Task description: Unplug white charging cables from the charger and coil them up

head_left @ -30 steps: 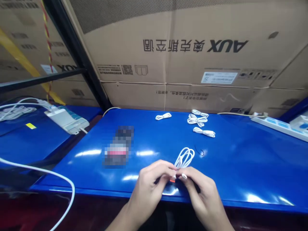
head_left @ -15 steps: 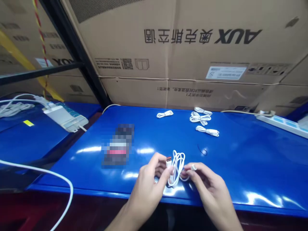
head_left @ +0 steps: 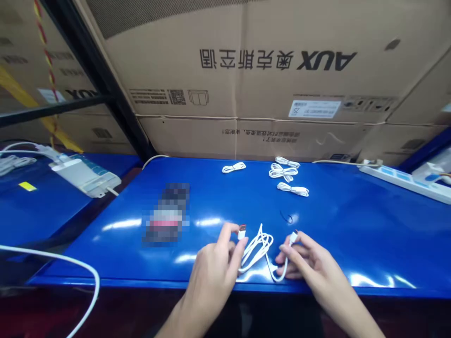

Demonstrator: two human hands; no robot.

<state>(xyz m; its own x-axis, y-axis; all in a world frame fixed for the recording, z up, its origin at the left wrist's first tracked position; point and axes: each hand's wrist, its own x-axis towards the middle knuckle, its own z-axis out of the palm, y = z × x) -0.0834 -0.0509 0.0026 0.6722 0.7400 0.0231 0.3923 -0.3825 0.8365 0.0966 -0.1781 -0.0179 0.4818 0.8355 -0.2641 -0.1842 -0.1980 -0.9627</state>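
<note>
A white charging cable (head_left: 255,251) lies in loose loops on the blue table, just between my hands. My left hand (head_left: 211,277) pinches its white USB plug (head_left: 241,233), which has a red-orange tip. My right hand (head_left: 312,260) holds the cable's other small white connector (head_left: 292,237) between its fingers. Beyond my hands, several small bundles of white cable (head_left: 283,172) lie near the far edge of the table, and one separate bundle (head_left: 234,167) sits to their left.
A pixelated object (head_left: 165,216) stands left of my hands. A white power strip (head_left: 405,182) lies at the right end, and a white boxed device (head_left: 84,176) sits on a lower blue surface at left. Large cardboard boxes (head_left: 246,94) form the back wall.
My hands have drawn apart, and the view has shifted slightly. The cable's two ends, earlier close together, are now separated, and the loops lie flatter on the table.
</note>
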